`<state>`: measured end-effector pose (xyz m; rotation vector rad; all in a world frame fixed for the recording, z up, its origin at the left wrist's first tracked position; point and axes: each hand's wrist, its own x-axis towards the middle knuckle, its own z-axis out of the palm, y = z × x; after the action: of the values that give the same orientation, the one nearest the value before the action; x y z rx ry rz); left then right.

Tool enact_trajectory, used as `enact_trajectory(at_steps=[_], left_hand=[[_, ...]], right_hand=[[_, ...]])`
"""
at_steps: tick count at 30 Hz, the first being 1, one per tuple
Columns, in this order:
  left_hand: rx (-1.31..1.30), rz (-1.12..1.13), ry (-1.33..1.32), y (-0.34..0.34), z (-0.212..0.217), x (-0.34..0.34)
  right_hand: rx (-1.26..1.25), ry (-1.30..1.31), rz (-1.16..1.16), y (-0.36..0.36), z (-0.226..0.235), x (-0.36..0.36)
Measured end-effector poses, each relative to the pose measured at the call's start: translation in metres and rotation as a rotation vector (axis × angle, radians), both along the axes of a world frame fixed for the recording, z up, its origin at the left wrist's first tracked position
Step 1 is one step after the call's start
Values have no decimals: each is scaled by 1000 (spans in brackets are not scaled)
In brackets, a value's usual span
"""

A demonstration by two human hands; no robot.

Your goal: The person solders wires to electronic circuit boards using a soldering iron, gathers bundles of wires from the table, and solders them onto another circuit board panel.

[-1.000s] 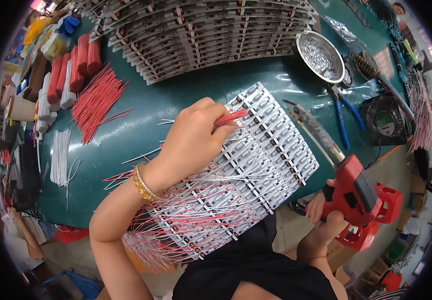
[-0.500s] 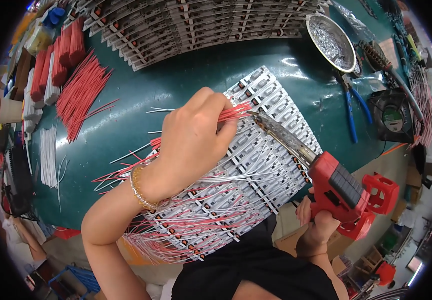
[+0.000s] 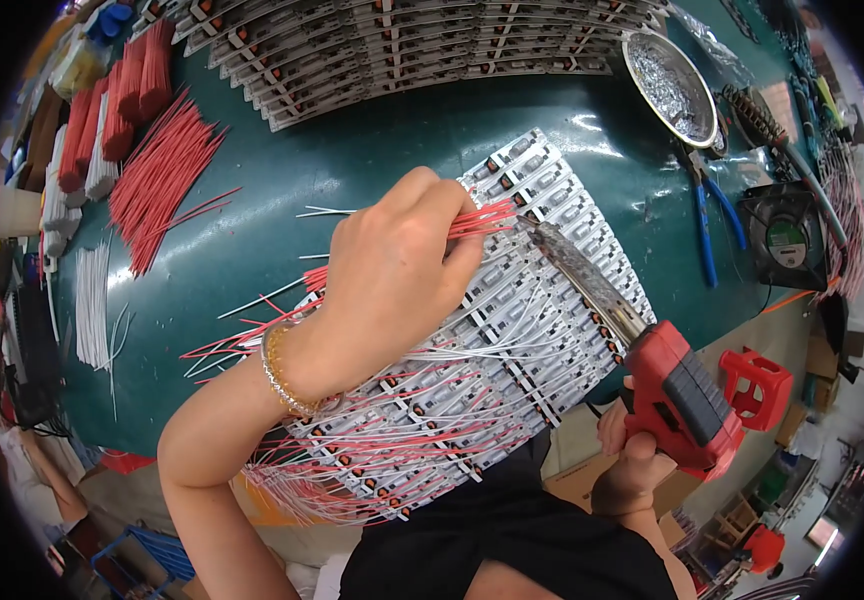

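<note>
White wires (image 3: 92, 305) and a red wire pile (image 3: 160, 185) on a green table (image 3: 270, 205), left hand (image 3: 397, 250) pinching a red wire bundle (image 3: 484, 220) over circuit boards (image 3: 592, 275), right hand (image 3: 637, 452) wrapped around a red soldering gun (image 3: 674, 390), its tip just beside the bundle

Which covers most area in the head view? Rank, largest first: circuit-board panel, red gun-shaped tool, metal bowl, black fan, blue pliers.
1. Circuit-board panel
2. Red gun-shaped tool
3. Metal bowl and black fan: too alike to rank
4. Blue pliers
</note>
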<state>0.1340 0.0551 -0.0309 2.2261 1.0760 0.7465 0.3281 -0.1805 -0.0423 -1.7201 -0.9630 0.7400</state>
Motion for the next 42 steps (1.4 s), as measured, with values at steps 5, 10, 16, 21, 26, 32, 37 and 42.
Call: enact_trajectory(at_steps=[5,10,16,21,26,32,37,42], left_hand=[[27,7,13,0,-2,-1],[-11,-3,20,-1,2,-1],[153,57,-44,4,17,-10],[238,93,-97,2,44,-13],[-169,30,-43,-11,23,5],[-47,31,-10,-14,5,10],[23,20,15,-15,0,10],[68,9,29,-17,1,11]], right_hand=[[16,-22,76,-4,-11,7],[18,227,35,16,7,-8],[43,152,-4,-5,-10,2],[155,373,-47,13,23,-9],[104,395,9,10,19,-10],[80,387,-2,10,19,-10],[77,369,-45,2,1,-8],[-180,57,65,-20,-2,9]])
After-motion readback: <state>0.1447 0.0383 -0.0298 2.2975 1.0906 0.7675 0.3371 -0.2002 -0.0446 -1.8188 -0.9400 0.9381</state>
